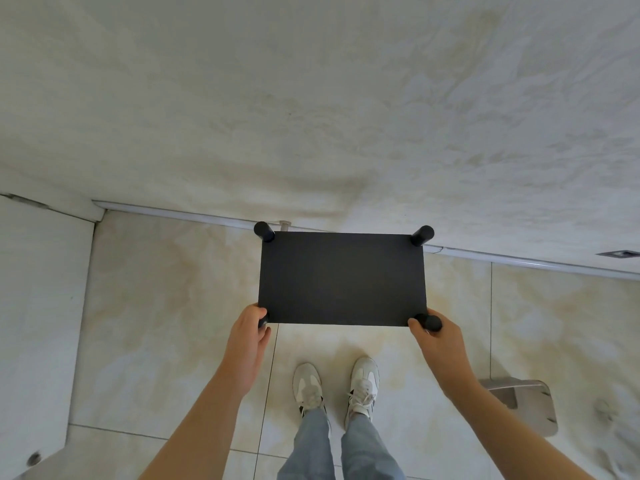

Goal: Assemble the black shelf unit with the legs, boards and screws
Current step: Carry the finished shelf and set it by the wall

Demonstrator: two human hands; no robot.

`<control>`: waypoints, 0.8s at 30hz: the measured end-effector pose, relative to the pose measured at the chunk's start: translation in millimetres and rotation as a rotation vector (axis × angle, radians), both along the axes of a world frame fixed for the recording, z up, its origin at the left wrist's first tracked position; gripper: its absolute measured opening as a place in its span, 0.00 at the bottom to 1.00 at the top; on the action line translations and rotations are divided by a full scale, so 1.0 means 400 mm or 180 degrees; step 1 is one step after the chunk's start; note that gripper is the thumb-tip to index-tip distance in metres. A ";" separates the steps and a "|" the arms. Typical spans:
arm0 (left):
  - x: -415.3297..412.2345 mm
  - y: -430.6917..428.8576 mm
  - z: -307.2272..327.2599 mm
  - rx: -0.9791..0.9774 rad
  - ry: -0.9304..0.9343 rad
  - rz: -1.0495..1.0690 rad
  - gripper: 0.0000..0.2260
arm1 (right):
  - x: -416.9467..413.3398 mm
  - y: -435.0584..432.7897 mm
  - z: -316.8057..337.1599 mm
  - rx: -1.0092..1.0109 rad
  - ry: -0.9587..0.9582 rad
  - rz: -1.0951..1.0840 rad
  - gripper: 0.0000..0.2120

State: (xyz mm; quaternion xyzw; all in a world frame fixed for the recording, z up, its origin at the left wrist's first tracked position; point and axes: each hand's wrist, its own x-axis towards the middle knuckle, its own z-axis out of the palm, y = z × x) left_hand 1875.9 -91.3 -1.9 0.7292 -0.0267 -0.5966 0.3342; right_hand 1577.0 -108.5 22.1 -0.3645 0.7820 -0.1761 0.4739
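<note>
I hold the black shelf unit (341, 278) out in front of me with both hands, its flat dark board facing up at me and its long edges running left to right. A short round leg shows at each corner. My left hand (250, 329) is wrapped round the near-left leg (264, 321), fingers curled over it at the corner of the board. My right hand (437, 339) grips the near-right leg (431, 322) the same way, thumb at the board's edge. The far-left leg (264, 231) and far-right leg (422, 235) stand free, and in my view they overlap the pale strip (173, 211) where the tiled floor (166, 306) meets the wall (311, 98). Whether the unit touches the floor or hangs in my grip, I cannot tell. Below the board I see my two white shoes, the left shoe (308, 386) and the right shoe (362, 382), side by side on the tiles, with blue jeans (363, 452) above them. To my right a grey stool-like object (530, 407) sits on the floor, well apart from the unit. A white panel (41, 306) fills the left edge.
</note>
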 end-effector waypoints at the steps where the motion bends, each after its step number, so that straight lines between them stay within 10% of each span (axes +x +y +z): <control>1: -0.001 -0.002 0.003 -0.0006 -0.0011 -0.0041 0.07 | 0.002 0.001 -0.002 -0.0013 0.0009 0.0005 0.09; 3: 0.004 -0.012 0.014 -0.0007 -0.0095 -0.0277 0.08 | 0.002 0.000 0.002 0.0069 -0.0045 0.0043 0.04; 8: 0.040 -0.046 0.053 -0.0002 -0.0465 -0.1276 0.15 | -0.024 -0.025 0.037 0.0428 -0.0645 0.0184 0.29; 24: -0.008 -0.191 0.017 -0.0318 -0.1141 -0.1457 0.26 | 0.017 -0.183 -0.010 0.0494 -0.0064 0.0527 0.33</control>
